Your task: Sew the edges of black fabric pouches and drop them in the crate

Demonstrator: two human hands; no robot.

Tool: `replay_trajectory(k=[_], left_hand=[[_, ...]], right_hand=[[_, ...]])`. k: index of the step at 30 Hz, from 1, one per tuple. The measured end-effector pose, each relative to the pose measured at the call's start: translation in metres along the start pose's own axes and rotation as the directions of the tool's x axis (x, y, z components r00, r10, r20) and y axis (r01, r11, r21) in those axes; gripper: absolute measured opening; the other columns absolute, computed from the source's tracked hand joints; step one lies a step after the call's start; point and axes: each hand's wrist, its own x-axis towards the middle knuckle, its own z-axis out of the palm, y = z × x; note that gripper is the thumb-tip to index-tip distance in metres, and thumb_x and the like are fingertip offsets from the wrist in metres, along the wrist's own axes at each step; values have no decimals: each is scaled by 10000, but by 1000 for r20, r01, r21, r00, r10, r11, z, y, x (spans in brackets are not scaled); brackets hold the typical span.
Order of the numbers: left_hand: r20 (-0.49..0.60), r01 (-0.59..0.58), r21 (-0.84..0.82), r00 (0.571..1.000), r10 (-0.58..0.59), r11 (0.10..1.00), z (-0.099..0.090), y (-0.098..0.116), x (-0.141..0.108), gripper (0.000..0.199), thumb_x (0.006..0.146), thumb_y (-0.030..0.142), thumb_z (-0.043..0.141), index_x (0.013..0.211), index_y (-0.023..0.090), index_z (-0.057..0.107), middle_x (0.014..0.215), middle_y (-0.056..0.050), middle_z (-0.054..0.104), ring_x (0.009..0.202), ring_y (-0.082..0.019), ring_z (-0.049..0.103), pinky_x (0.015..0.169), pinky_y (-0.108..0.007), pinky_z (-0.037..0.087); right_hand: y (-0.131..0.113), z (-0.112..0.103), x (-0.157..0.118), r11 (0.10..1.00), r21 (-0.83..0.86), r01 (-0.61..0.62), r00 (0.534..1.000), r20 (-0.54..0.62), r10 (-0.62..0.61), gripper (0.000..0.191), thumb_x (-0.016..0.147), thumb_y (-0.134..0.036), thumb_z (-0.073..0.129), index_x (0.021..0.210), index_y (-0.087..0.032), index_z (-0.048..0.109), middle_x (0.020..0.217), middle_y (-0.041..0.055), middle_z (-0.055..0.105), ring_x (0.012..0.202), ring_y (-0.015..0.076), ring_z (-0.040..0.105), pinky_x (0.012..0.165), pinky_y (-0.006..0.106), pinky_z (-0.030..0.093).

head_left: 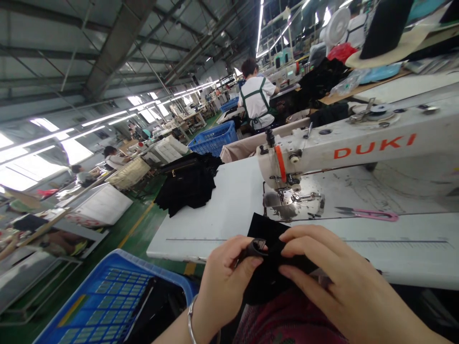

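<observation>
My left hand (pixel 225 282), with a bangle at the wrist, pinches a rolled or folded edge of a black fabric piece (pixel 267 228) between thumb and fingers. On the same piece, the fingers and thumb of my right hand (pixel 333 267) are closed at its right side. The fabric is at the front edge of the white sewing table (pixel 236 191), its lower part hanging over my lap. Just beyond it stands the sewing machine (pixel 322 153), its needle area apart from the fabric. Pink-handled thread snips (pixel 380 215) lie on the table to the right.
A stack of black fabric pieces (pixel 191 184), one with a zipper, lies at the table's left end. Below left is a blue plastic basket (pixel 143 263) with dark material inside. Another blue basket (pixel 211 137) stands farther off, near a person (pixel 256 100) seated at another machine.
</observation>
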Motion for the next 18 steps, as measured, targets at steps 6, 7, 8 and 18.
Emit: replay_trajectory(k=[6,7,8,18], left_hand=[[37,-88,24,996,87,996,2,-1,-4,116,898,261,573,954,251,674,895,-16,677,823,-165,614,727,-252,472],[40,-100,24,994,99,995,3,-2,-4,115,899,255,571,954,247,672,896,-15,675,823,-163,615,727,-250,471],[46,-107,23,993,106,994,4,-3,-4,118,903,247,563,953,241,670,896,-16,674,825,-161,615,729,-249,472],[-74,-30,25,997,31,999,12,-1,-5,133,806,181,701,914,259,701,870,29,678,806,-125,613,739,-217,456]], right_hand=[[-2,4,1,992,69,-102,994,36,100,152,851,-297,613,985,-251,559,1115,49,586,1025,211,568,862,356,501],[-2,4,1,990,83,-114,993,49,110,155,842,-284,618,983,-250,561,1110,45,589,1020,208,569,859,351,500],[-2,4,1,987,97,-126,990,75,119,129,846,-266,607,966,-248,564,1096,38,594,1006,198,571,846,339,500],[-3,3,-3,984,82,-158,985,88,151,57,912,-241,521,944,-268,561,976,-23,612,881,159,575,784,334,462]])
